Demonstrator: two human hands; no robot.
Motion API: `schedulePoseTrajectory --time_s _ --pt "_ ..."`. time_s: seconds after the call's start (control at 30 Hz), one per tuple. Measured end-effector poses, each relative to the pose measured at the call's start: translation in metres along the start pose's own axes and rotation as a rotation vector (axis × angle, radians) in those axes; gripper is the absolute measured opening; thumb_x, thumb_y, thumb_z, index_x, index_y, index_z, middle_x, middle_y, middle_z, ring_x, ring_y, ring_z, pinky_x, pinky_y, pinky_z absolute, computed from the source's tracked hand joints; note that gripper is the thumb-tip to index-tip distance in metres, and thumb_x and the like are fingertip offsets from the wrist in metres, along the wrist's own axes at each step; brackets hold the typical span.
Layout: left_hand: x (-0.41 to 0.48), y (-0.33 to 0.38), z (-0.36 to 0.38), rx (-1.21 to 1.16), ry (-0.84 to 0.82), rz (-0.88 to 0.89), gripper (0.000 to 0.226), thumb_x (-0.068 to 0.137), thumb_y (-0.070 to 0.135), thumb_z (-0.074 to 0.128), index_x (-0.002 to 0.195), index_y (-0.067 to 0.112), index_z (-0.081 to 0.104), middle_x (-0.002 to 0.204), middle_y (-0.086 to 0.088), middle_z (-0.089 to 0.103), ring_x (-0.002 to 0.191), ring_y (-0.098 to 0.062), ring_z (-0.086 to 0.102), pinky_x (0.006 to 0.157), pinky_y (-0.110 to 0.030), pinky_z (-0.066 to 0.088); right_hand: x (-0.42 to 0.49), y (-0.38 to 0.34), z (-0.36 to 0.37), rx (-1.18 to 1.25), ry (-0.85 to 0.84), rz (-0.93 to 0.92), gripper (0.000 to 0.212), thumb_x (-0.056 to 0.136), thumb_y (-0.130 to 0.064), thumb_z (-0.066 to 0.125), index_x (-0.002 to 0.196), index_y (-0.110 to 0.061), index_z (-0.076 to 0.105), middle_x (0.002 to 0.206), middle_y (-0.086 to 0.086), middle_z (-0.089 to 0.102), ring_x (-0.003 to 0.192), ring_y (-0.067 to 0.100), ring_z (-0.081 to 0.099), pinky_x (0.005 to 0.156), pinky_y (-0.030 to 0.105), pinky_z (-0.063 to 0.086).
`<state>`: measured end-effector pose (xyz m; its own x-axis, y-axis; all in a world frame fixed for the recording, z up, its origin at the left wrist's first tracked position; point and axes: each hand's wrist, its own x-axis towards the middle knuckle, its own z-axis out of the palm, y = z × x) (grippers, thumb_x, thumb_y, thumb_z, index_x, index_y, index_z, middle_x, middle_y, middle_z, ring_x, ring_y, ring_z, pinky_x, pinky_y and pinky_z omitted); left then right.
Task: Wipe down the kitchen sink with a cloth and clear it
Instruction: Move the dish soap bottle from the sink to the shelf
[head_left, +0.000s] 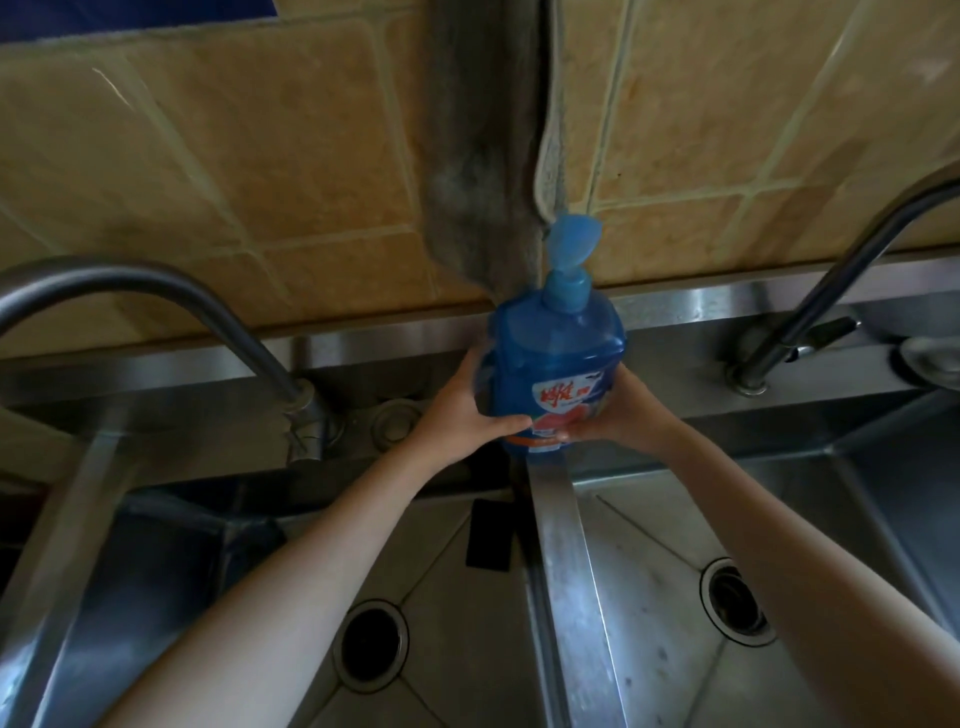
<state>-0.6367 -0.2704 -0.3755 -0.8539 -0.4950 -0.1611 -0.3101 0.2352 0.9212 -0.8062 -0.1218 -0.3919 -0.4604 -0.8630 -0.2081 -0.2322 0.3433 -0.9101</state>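
Detergent bottle (556, 364): blue, pump-topped, upright, held over the back end of the divider between the sink's two basins.
Left hand (462, 410): grips the bottle's left side, thumb across the label.
Right hand (618, 415): wraps its lower right side.
Sink (558, 545): double, stainless steel.
Cloth (488, 156): grey, hanging on the tiled wall behind the bottle.

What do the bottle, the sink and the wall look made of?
The bottle looks like translucent blue plastic: light passes through its shoulder. The sink is likely brushed stainless steel, by its grey sheen and reflections. The wall is tan tile, probably ceramic, matte, with pale grout lines.
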Motion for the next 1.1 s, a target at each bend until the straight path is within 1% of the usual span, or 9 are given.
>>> schedulePoseTrajectory --time_s 0.13,0.23,0.43,0.6,0.67,0.77,0.8,0.93,1.1 --pt "-0.010 -0.001 -0.004 0.033 0.000 0.006 0.085 0.067 0.024 0.082 0.137 0.031 0.034 0.125 0.021 0.049 0.109 0.020 0.045 0.082 -0.002 0.040 -0.007 -0.004 0.009 0.033 -0.008 0.001 0.099 0.042 -0.031 0.094 0.127 -0.009 0.050 0.117 0.004 0.067 0.108 0.018 0.064 0.094 0.046 0.052" --pt "-0.020 0.001 -0.006 0.040 0.001 0.000 0.081 0.067 0.020 0.082 0.133 0.031 0.037 0.117 0.028 0.049 0.103 0.025 0.045 0.078 -0.001 0.040 -0.017 -0.006 0.016 0.051 0.009 -0.029 0.093 0.046 -0.025 0.094 0.126 -0.005 0.050 0.116 0.005 0.067 0.107 0.017 0.064 0.093 0.046 0.053" --pt "-0.043 0.014 -0.020 0.031 0.057 -0.002 0.082 0.065 0.016 0.083 0.135 0.023 0.040 0.130 0.008 0.054 0.117 -0.001 0.049 0.098 -0.031 0.045 -0.025 -0.023 0.026 0.035 0.003 -0.086 0.094 0.047 -0.024 0.093 0.128 -0.006 0.049 0.118 0.002 0.066 0.110 0.015 0.063 0.093 0.045 0.052" --pt "-0.066 0.042 -0.047 0.046 0.109 0.037 0.082 0.058 0.019 0.086 0.130 0.025 0.047 0.122 0.001 0.061 0.114 -0.012 0.056 0.096 -0.045 0.047 -0.037 -0.056 0.033 0.053 0.006 -0.159 0.093 0.044 -0.035 0.093 0.122 -0.005 0.052 0.114 0.003 0.068 0.106 0.016 0.065 0.092 0.046 0.053" --pt "-0.079 0.054 -0.058 0.035 0.117 0.057 0.081 0.058 0.022 0.086 0.130 0.024 0.048 0.120 0.002 0.062 0.114 -0.012 0.056 0.097 -0.042 0.047 -0.044 -0.071 0.035 0.059 -0.019 -0.195 0.085 0.050 -0.024 0.092 0.122 -0.001 0.052 0.114 0.009 0.068 0.107 0.021 0.065 0.092 0.049 0.052" --pt "-0.103 0.072 -0.072 0.020 0.143 0.095 0.080 0.053 0.033 0.084 0.126 0.029 0.052 0.117 0.012 0.062 0.108 0.002 0.056 0.086 -0.011 0.045 -0.056 -0.095 0.041 0.052 -0.040 -0.228 0.076 0.053 -0.013 0.090 0.119 -0.001 0.054 0.112 0.009 0.068 0.106 0.022 0.066 0.091 0.050 0.053" --pt "-0.112 0.078 -0.076 0.007 0.153 0.110 0.079 0.051 0.037 0.083 0.124 0.031 0.052 0.116 0.016 0.062 0.105 0.004 0.057 0.081 -0.007 0.045 -0.061 -0.105 0.043 0.046 -0.039 -0.238 0.076 0.052 -0.016 0.091 0.118 -0.002 0.055 0.112 0.008 0.069 0.105 0.020 0.066 0.091 0.048 0.053" --pt "-0.151 0.092 -0.093 -0.035 0.196 0.159 0.085 0.049 0.040 0.083 0.127 0.023 0.054 0.121 0.007 0.063 0.107 -0.008 0.060 0.088 -0.032 0.050 -0.082 -0.138 0.055 0.034 -0.052 -0.302 0.080 0.048 -0.030 0.091 0.117 -0.008 0.058 0.111 0.001 0.070 0.104 0.015 0.066 0.090 0.041 0.055" --pt "-0.207 0.108 -0.115 -0.096 0.262 0.200 0.077 0.047 0.046 0.085 0.118 0.035 0.058 0.115 0.010 0.067 0.104 -0.011 0.064 0.077 -0.027 0.055 -0.108 -0.178 0.074 0.012 -0.127 -0.395 0.066 0.055 -0.012 0.090 0.114 -0.007 0.060 0.106 -0.007 0.072 0.099 0.009 0.068 0.080 0.021 0.056"
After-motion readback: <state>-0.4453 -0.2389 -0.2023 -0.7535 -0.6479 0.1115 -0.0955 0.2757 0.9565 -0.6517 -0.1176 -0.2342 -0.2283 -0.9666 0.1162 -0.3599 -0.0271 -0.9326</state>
